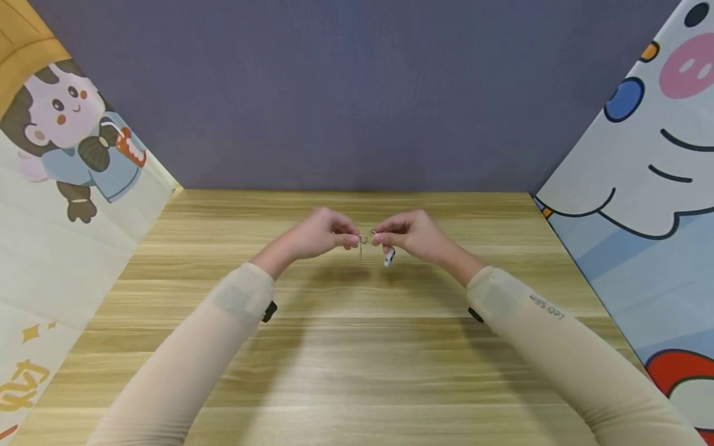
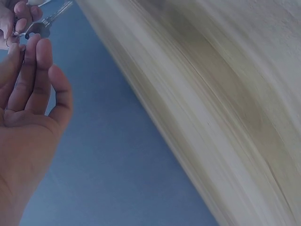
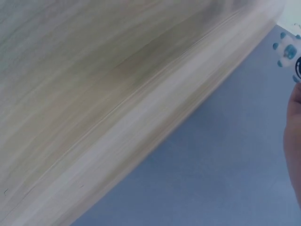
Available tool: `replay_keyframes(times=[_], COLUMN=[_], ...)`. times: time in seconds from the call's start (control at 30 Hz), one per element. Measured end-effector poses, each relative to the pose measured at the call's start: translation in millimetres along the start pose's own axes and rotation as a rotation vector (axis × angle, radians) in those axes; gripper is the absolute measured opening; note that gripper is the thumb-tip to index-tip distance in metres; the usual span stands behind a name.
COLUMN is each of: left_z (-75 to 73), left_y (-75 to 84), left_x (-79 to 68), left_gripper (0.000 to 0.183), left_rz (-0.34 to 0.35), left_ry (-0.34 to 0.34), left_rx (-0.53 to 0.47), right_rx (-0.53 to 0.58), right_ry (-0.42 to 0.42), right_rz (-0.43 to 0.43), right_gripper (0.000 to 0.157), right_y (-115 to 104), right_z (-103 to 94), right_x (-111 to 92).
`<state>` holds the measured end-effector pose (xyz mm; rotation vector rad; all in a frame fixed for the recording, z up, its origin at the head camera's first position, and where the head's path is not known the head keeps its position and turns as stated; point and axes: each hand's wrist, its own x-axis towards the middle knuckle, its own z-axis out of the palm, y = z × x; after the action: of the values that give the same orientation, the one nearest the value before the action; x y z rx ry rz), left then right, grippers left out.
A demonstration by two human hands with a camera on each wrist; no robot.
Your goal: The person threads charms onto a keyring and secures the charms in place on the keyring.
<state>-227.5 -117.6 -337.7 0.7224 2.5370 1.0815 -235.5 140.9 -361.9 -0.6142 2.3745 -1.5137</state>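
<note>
Over the middle of the table, thumb and fingers of my left hand [image 1: 331, 234] pinch a thin metal key ring [image 1: 365, 240]. A silver key [image 2: 40, 29] hangs from it, its toothed blade sticking out in the left wrist view. Close by on the right, my right hand [image 1: 415, 235] pinches a keychain at its small metal end [image 1: 373, 232]. The keychain's white charm [image 1: 388, 256] dangles below those fingers. Blue paw-like spots mark the charm in the right wrist view, where most of the right hand [image 3: 294, 136] is cut off. A small gap separates both hands.
Both hands are above a wood-grain table [image 1: 357, 371]. A plain grey-blue panel [image 1: 357, 93] stands behind its far edge. Cartoon-printed panels flank it, one on the left [image 1: 56, 248] and one on the right [image 1: 641, 248].
</note>
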Motion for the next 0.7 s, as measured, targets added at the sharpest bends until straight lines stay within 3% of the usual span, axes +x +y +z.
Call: replay_keyframes(times=[0.37,0.7], left_z=[4.3,6.4], left_y=[1.1,-0.3], left_x=[-0.8,-0.3], left_gripper=[0.016,0.02], left_rz=[0.008,0.067], left_ry=[-0.016,-0.058], left_rx=[0.001,-0.016], right_rx=[-0.027,-0.041], right_ry=[-0.034,-0.021], right_rz=[0.011,-0.007], right_gripper=[0.018,0.02], right_y=[-2.5,0.3], right_z=[9.3,9.6], right_x=[-1.7,-3.1])
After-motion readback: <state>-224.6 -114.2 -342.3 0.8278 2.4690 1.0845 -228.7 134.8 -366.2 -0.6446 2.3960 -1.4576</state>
